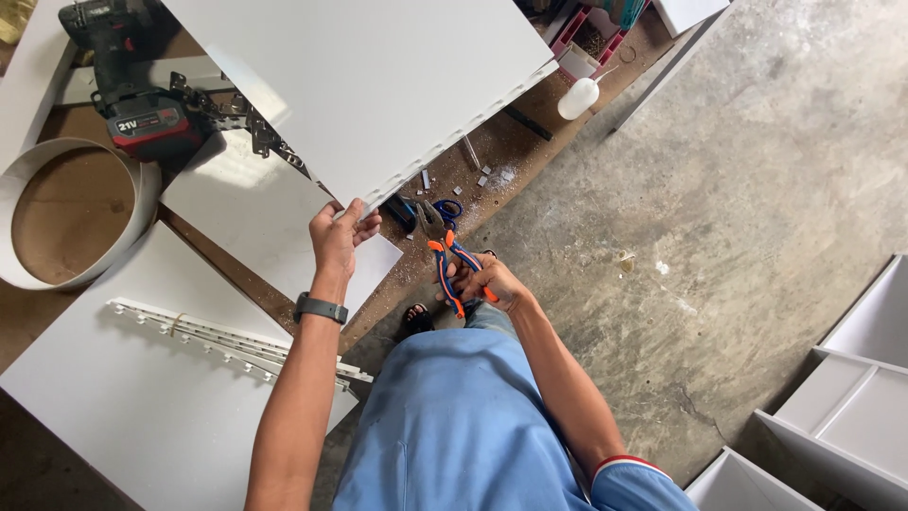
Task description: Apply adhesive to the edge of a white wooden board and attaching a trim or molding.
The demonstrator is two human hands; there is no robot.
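My left hand (pixel 339 237) grips the near corner of a large white board (pixel 378 85) that is tilted up over the workbench. The board's lower edge shows a row of small notches or staples. My right hand (pixel 487 284) holds a pair of pliers (pixel 446 254) with orange and blue handles, jaws pointing up toward the board's corner, a short way to its right. A dark watch sits on my left wrist.
A cordless drill with a red battery (pixel 142 118) lies at the upper left beside a white curved band (pixel 71 213). More white boards (pixel 142 397) and strips (pixel 208 336) cover the bench. Blue scissors (pixel 445 210), a white glue bottle (pixel 577 97) and white cabinet parts (pixel 851 397) lie about.
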